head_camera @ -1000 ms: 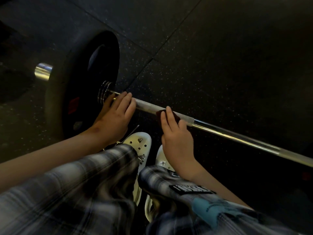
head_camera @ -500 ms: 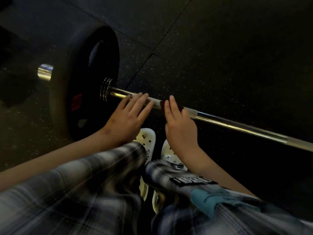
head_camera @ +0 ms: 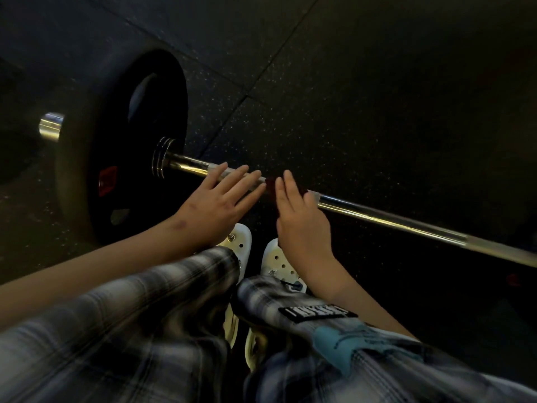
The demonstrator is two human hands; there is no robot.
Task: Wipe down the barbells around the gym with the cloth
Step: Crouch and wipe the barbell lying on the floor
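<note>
A steel barbell lies on the dark gym floor, running from a black weight plate at the left down to the right edge. My left hand rests on the bar with straight fingers, just right of the collar. My right hand presses a small dark red cloth against the bar with straight fingers; most of the cloth is hidden under the hand.
Speckled black rubber floor tiles surround the bar. My knees in plaid trousers and white clogs sit just in front of the bar. The bar's chrome sleeve end sticks out left of the plate.
My left hand has slid right along the bar, away from the plate's collar, and lies close to my right hand. The right hand with the cloth has stayed on about the same stretch of bar.
</note>
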